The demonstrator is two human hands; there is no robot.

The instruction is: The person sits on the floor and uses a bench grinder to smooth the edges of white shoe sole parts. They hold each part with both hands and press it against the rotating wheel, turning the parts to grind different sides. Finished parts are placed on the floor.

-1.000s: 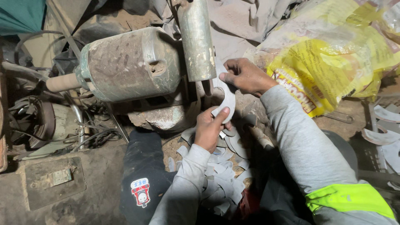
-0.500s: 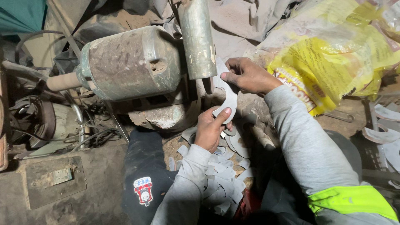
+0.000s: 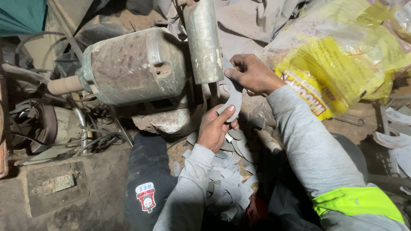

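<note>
Both hands grip our curved grey blank (image 3: 233, 99) — the right hand (image 3: 251, 73) pinching its top, the left hand (image 3: 215, 128) its lower end. Since a second ago we have barely shifted it — it stays just beside the upright steel cylinder (image 3: 204, 40), above the cut scraps (image 3: 229, 179).

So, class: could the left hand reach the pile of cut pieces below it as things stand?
Probably yes. The left hand grips the curved piece, but the pile lies uncovered right under its wrist.
</note>
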